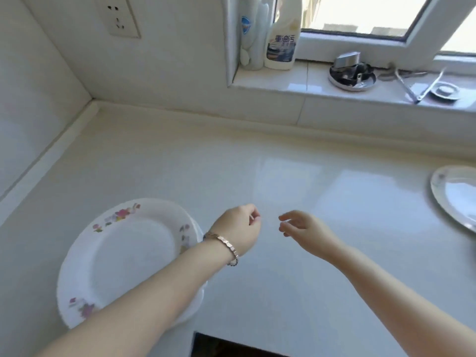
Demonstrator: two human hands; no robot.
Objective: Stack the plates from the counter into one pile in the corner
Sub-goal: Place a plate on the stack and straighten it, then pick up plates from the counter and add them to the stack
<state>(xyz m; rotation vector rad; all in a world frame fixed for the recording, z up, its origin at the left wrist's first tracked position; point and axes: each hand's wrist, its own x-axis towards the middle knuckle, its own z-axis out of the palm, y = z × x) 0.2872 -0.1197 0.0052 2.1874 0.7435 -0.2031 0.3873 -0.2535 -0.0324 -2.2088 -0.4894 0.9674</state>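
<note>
A white plate with pink flower prints [123,258] lies on the pale counter at the lower left, on top of at least one other plate whose rim shows at its right edge. My left forearm crosses over its lower right rim. My left hand [238,228], wearing a bracelet, hovers just right of the plate with fingers curled in and nothing in it. My right hand [301,228] hangs beside it, fingers apart and empty. Another flowered plate [456,194] lies at the right edge of the counter, partly cut off by the frame.
The counter corner [95,104] is at the upper left, under a wall socket [118,16]. On the window sill stand cleaner bottles [282,37], a round metal lid with parts [351,74], tongs and a small dish. A dark opening [231,347] sits at the front edge.
</note>
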